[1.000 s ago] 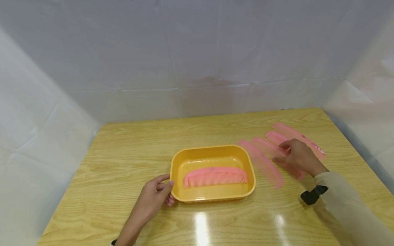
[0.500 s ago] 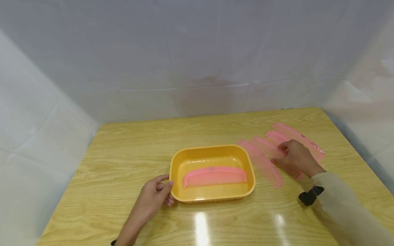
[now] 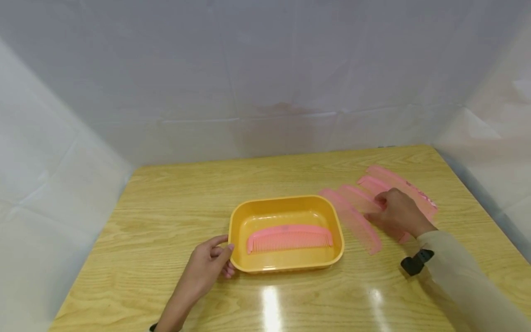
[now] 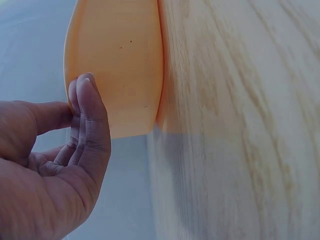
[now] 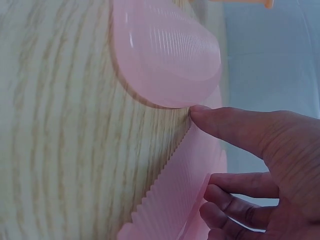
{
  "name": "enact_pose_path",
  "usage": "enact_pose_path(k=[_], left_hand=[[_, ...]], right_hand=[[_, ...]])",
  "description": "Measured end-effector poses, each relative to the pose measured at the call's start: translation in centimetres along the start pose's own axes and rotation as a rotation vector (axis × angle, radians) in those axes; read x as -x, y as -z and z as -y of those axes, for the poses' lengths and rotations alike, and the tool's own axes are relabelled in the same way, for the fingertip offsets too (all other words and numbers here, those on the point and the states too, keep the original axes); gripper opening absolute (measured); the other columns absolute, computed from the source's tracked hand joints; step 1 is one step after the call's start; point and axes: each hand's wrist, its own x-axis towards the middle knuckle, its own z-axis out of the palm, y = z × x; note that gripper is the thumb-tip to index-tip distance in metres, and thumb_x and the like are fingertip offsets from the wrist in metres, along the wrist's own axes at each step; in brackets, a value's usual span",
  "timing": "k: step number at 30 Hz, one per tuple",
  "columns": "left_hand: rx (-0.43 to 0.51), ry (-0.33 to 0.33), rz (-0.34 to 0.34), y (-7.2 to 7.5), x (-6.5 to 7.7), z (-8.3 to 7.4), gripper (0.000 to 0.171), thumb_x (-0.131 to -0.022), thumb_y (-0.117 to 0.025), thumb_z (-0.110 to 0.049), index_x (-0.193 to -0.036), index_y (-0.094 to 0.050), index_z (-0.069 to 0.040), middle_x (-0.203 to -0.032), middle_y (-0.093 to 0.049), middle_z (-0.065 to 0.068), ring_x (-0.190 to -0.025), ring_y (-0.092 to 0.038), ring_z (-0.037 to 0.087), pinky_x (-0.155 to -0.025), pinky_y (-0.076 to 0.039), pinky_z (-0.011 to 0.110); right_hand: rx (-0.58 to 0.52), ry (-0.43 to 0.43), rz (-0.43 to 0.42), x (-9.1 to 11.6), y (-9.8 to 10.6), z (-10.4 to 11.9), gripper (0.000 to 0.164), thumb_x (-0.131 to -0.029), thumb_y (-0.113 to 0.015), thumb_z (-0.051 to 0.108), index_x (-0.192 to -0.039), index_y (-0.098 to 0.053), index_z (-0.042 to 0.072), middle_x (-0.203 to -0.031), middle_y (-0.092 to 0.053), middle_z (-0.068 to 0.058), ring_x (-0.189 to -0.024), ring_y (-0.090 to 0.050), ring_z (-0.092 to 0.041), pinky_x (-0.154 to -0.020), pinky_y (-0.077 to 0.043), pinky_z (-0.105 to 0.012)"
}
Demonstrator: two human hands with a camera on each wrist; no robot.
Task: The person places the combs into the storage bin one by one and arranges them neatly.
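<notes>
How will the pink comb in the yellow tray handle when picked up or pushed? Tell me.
The pink comb looks like thin plastic, so probably light and fairly stiff. Its fine teeth may bend or snap if squeezed. The glossy yellow tray under it suggests a push would slide it.

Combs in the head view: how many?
5: one comb in the yellow tray; on the table, one beside the tray, two partly covered by the right hand, and a patterned one farthest right. More could be hidden under that hand.
</notes>
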Motion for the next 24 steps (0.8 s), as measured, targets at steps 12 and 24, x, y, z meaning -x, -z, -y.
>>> enact_pose_path(k=[12, 24], left_hand=[[-0.006, -0.011, 0.001, 0.03, 0.06, 0.02, 0.044, -0.103, -0.060, -0.013, -0.142, -0.050, 0.008, -0.073, -0.067, 0.008, -0.062, -0.066, 0.023, -0.055, -0.061, 0.032], [-0.001, -0.004, 0.002, 0.02, 0.01, 0.02, 0.045, -0.104, -0.060, -0.013, -0.142, -0.049, 0.008, -0.074, -0.067, 0.009, -0.062, -0.067, 0.023, -0.056, -0.062, 0.032]], right_hand=[[-0.003, -0.019, 0.006, 0.08, -0.01, 0.28, 0.058, -0.083, -0.084, 0.027, -0.063, -0.031, 0.015, -0.063, -0.015, 0.005, -0.056, -0.016, -0.013, -0.052, -0.015, -0.027], [-0.052, -0.060, 0.018, 0.11, -0.01, 0.24, 0.041, -0.084, -0.082, 0.025, -0.064, -0.050, 0.011, -0.060, -0.022, 0.005, -0.054, -0.022, -0.013, -0.050, -0.021, -0.028]])
